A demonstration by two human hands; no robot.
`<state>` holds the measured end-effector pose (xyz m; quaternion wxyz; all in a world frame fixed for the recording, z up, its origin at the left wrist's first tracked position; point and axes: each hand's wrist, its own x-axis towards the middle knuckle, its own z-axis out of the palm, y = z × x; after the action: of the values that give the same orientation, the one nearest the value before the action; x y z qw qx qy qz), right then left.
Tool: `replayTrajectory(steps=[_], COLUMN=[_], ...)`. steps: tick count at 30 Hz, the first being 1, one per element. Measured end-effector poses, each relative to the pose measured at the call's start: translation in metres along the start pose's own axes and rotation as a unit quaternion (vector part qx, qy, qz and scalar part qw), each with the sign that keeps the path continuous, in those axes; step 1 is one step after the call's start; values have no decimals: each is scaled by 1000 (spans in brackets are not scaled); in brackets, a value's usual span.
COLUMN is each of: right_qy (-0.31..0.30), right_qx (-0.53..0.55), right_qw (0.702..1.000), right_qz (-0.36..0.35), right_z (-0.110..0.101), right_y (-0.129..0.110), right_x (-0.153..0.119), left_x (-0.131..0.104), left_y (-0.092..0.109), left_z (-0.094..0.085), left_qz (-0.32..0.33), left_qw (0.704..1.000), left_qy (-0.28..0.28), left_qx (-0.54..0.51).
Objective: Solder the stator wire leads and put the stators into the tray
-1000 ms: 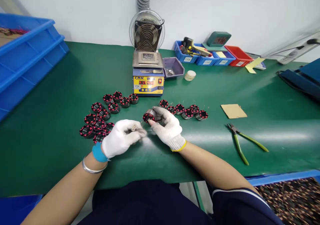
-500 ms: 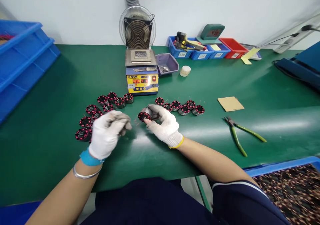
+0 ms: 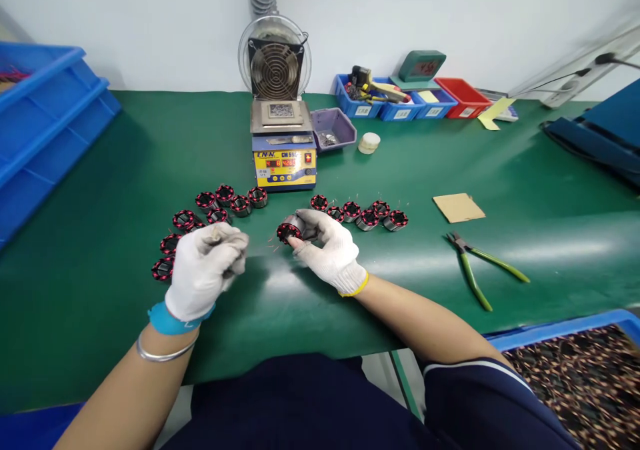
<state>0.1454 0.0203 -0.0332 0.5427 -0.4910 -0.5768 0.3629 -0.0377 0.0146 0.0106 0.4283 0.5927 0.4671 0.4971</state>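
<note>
My right hand (image 3: 327, 247), in a white glove with a yellow cuff edge, grips a motor stator (image 3: 289, 231). The stator is a short steel ring with dark and pink-red windings, tilted toward me, and thin wire ends stick out on its left side. My left hand (image 3: 203, 263), gloved with a blue band at the wrist, is closed, the fingers bunched together; whether anything is between them is hidden. Beside and partly behind it stand several stators (image 3: 206, 201) in a cluster. More stators (image 3: 367, 219), with upright wire ends, stand beyond my right hand.
A solder pot (image 3: 284, 160) with a fan stands at the back centre, a purple tray (image 3: 334, 129) beside it. To the right lie green-handled cutters (image 3: 470, 263) and a cardboard square (image 3: 459, 208). Blue bins (image 3: 55, 123) rise at left; a crate of stators (image 3: 580, 377) sits lower right.
My left hand has drawn back to the left, away from the held stator, still closed. My right hand and its stator have hardly moved.
</note>
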Motion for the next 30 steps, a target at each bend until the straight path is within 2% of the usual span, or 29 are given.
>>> replayTrajectory(steps=[2, 6, 8, 12, 13, 15, 16, 18, 21, 25, 28, 30], right_qy=[1, -14, -16, -4, -2, 2, 3, 4, -4, -25, -24, -10], right_qx=[-5, -38, -32, 17, 31, 47, 46, 25, -25, -65, -63, -89], right_qw=[1000, 999, 999, 1000, 999, 999, 999, 1000, 1000, 997, 997, 995], right_qz=[2, 1, 5, 20, 20, 14, 10, 1, -5, -19, -31, -52], right_z=[1, 1, 1, 1, 1, 1, 1, 1, -1, -9, -18, -25], right_y=[0, -3, -3, -2, -2, -1, -1, -1, -3, -9, -15, -22], right_x=[0, -3, -3, 1, 2, 3, 3, 1, -2, 0, 18, 42], left_x=[1, 2, 0, -5, -5, -5, -4, -2, -1, -4, -7, -10], left_y=[-5, -15, -12, 2, 4, 4, 1, -6, -12, 1, 10, 7], left_z=[2, 16, 15, -6, -10, -10, -6, 5, 15, 5, -1, 5], left_qz=[3, 9, 11, -40, -43, -25, -14, -7, 11, 38, 35, 78], left_qw=[999, 986, 985, 972, 972, 988, 993, 991, 978, 975, 964, 949], left_qy=[-6, -76, -99, -233, -231, -155, -112, -93, -153, -202, -259, -280], left_qx=[32, 146, 138, 19, -7, -3, 27, 98, 141, 89, 53, 121])
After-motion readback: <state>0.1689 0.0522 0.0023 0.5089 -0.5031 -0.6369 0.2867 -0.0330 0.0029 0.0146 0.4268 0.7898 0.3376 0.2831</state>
